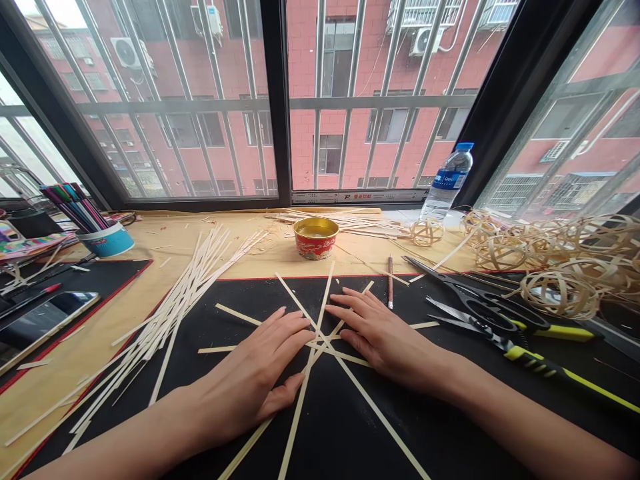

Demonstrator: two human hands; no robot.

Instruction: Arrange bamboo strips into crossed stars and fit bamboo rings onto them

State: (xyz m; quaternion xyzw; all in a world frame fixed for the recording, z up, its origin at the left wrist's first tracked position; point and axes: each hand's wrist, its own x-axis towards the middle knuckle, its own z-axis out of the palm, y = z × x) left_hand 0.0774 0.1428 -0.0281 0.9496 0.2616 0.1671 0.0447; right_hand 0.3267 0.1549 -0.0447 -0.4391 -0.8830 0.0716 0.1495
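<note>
Several pale bamboo strips (373, 406) cross one another in a star on a black mat (345, 437). My left hand (273, 357) lies over the strips on the left side of the crossing, its fingers stretched out and its thumb apart. From the other side my right hand (373, 327) rests on the strips, fingers spread near the crossing. Neither hand is wrapped round anything. Parts of the strips are hidden under both hands. Beyond them stands a red and gold tin (317, 245).
A bundle of loose strips (185, 293) lies at left, near a phone (47, 320) and a pen cup (107, 240). At right are scissors (480, 327), pliers-like cutters (470, 293), a pencil (391, 283), woven balls (560, 293) and a water bottle (447, 187).
</note>
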